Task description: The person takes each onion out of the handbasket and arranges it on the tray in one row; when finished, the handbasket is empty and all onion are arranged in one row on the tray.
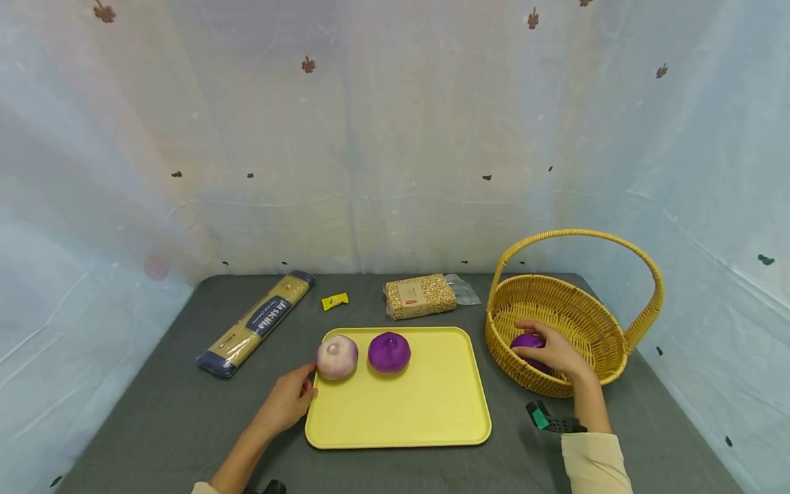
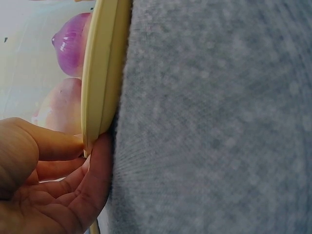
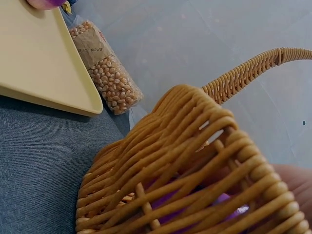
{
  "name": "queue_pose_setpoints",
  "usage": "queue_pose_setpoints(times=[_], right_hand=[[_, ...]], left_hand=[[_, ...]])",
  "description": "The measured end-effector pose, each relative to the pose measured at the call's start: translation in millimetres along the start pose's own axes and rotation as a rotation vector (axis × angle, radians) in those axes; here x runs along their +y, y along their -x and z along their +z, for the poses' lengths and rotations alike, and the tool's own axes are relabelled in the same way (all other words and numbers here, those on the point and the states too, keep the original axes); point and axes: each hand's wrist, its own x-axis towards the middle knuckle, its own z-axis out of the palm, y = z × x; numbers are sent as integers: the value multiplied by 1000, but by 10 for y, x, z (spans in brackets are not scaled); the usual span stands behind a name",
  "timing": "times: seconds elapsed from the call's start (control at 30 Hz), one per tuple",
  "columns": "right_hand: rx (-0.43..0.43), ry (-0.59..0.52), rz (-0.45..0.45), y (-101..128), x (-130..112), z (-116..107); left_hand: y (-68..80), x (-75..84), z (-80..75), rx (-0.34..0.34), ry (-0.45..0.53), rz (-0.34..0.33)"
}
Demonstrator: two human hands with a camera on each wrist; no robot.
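Note:
My left hand pinches the left rim of the yellow tray; the left wrist view shows thumb above the rim and fingers beneath. On the tray, right by that hand, sits a pale white-and-purple bulb, with a deep purple onion to its right. My right hand reaches inside the wicker basket, its fingers curled round another purple onion. In the right wrist view the basket's woven wall hides most of this onion and the hand.
Behind the tray lie a clear bag of corn kernels and a small yellow wrapped candy. A long pasta packet lies at the back left. The basket's tall handle arches over its opening. A pale curtain hangs behind the grey table.

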Motion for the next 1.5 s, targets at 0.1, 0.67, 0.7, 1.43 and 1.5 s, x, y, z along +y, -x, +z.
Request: queue_pose_setpoints(times=[0.1, 0.67, 0.7, 1.43, 1.5], right_hand=[[-10, -2, 11, 3, 1, 3], [40, 16, 27, 12, 13, 16], [55, 15, 26, 14, 6, 16], [186, -107, -58, 51, -505, -140], [185, -113, -72, 54, -567, -148]], left_hand=[[-4, 1, 2, 0, -1, -3], [11, 12, 1, 3, -4, -5], [12, 9, 3, 3, -4, -4], [4, 26, -5, -2, 5, -16], [5, 29, -7, -3, 5, -18]])
